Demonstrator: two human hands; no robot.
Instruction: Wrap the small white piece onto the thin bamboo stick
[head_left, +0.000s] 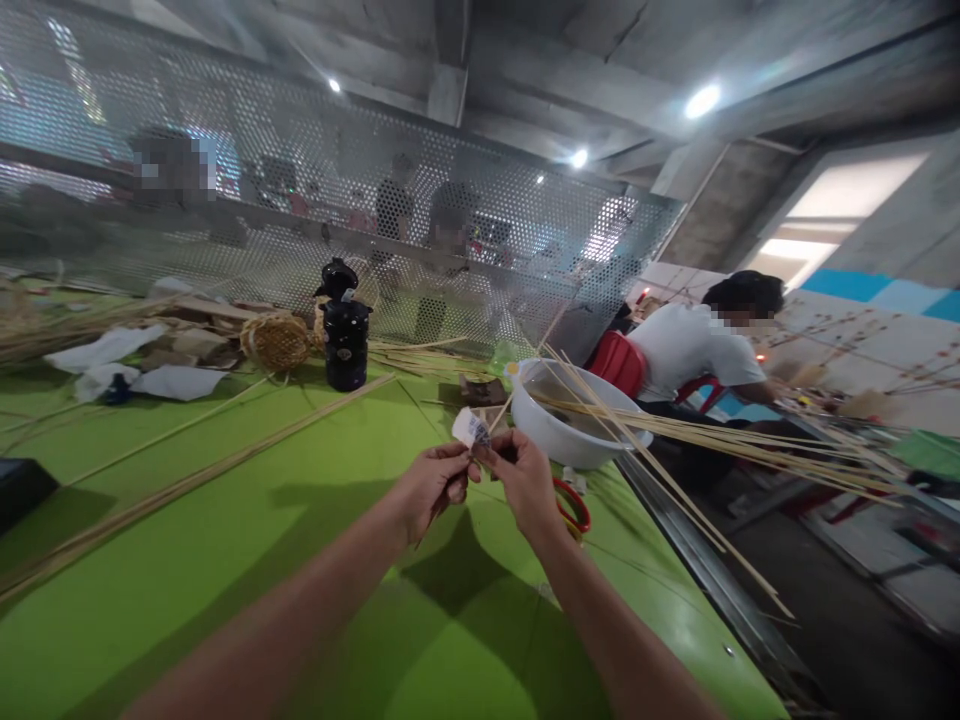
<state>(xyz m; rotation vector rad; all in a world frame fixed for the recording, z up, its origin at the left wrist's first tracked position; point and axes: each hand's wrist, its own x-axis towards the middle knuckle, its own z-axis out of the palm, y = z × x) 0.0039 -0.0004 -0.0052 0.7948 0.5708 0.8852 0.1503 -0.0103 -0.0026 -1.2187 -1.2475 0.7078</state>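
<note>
Above the green table, my left hand [439, 485] and my right hand [517, 470] meet, fingertips pinched close together. Between them rises a small white piece with dark marks [471, 428], perhaps paper or cloth; its kind is not clear. A thin straw-coloured strip [504, 410] slants up beside my right fingers, and another thin end pokes out below my left hand. My fingers partly cover what they grip. Red-handled scissors [574, 507] lie just right of my right wrist, partly hidden by it.
A white basin [577, 425] with long strips [750, 450] across it stands at the table's right edge. Behind are a black bottle [346, 345], a woven ball-like piece [276, 342] and crumpled paper [109, 350]. A perforated metal screen [300, 220] borders the back. A person [675, 350] sits at right.
</note>
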